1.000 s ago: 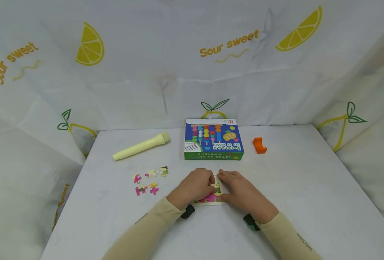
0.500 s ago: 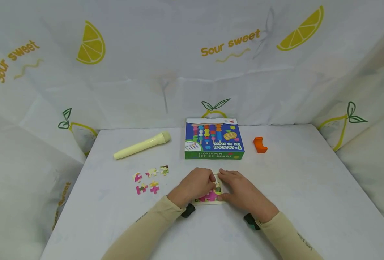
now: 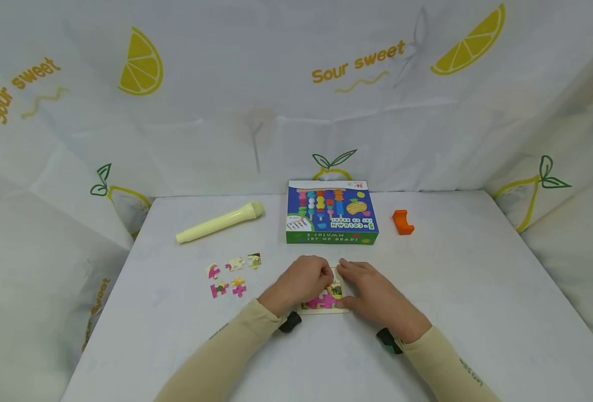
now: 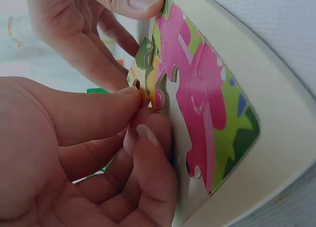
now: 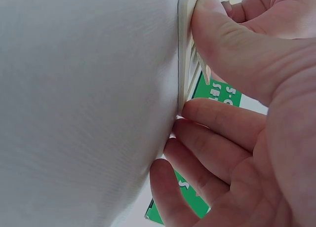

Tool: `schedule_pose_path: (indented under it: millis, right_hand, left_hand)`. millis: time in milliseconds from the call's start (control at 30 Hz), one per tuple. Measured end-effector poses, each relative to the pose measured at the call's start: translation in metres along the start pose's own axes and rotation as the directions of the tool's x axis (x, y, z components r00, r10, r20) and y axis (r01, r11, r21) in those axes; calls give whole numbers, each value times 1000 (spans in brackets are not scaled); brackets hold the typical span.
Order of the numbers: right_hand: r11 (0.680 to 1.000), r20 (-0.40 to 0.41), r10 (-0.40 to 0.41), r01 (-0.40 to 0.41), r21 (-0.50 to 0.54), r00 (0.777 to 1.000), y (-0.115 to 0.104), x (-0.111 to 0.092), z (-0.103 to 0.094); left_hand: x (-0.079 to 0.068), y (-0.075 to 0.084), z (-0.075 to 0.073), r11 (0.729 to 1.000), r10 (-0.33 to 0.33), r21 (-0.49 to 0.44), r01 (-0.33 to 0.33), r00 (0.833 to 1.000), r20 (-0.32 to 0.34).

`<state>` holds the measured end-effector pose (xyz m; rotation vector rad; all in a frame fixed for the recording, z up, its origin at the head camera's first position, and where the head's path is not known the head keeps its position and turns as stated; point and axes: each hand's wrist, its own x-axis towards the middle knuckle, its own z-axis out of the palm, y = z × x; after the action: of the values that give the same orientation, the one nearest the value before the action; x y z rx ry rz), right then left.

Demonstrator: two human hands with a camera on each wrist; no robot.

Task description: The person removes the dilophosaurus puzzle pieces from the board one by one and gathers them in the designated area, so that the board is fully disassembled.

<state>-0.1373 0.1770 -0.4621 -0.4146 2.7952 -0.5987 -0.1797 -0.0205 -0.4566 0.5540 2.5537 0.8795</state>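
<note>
A small jigsaw puzzle board with a cream rim lies on the table, partly filled with pink and green pieces. Over it my left hand pinches a yellow and green puzzle piece between thumb and fingers. That piece stands tilted up from the board in the left wrist view. My right hand rests along the board's right side. Its thumb presses on the rim, while the extended fingers touch the far edge and the table. Part of the board is hidden beneath the left hand.
Several loose puzzle pieces lie to the left. Behind them is a pale yellow microphone-shaped toy. A blue and green bead-set box stands at the back, with an orange curved block to its right.
My left fingers have drawn slightly up and back, showing more of the board's picture. My right hand stays at the board's side. The head view has shifted a little.
</note>
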Motion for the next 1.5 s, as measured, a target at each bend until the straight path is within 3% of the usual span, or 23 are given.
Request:
schedule_pose_path:
  millis: [200, 567, 800, 1100, 1267, 1500]
  right_hand:
    - [1000, -3, -3, 3, 2, 1000, -4, -1, -4]
    - [1000, 23, 23, -23, -12, 999, -6, 3, -1]
    - [997, 48, 72, -72, -16, 996, -4, 1, -1]
    - [999, 35, 50, -50, -3, 998, 0, -4, -3]
    - [999, 40, 44, -44, 0, 998, 0, -4, -3]
    - [1000, 43, 28, -28, 0, 999, -2, -2, -1]
  left_hand:
    - [0, -2, -3, 1000, 19, -4, -19, 1000, -21]
    - [-10, -12, -20, 995, -21, -93, 20, 1000, -4]
    - [-28, -37, -45, 995, -58, -86, 55, 998, -28]
    - [-63, -77, -80, 983, -161, -93, 155, 985, -56]
    - [-72, -92, -87, 978, -183, -108, 177, 982, -49]
    - [-74, -104, -88, 978, -199, -72, 194, 978, -64]
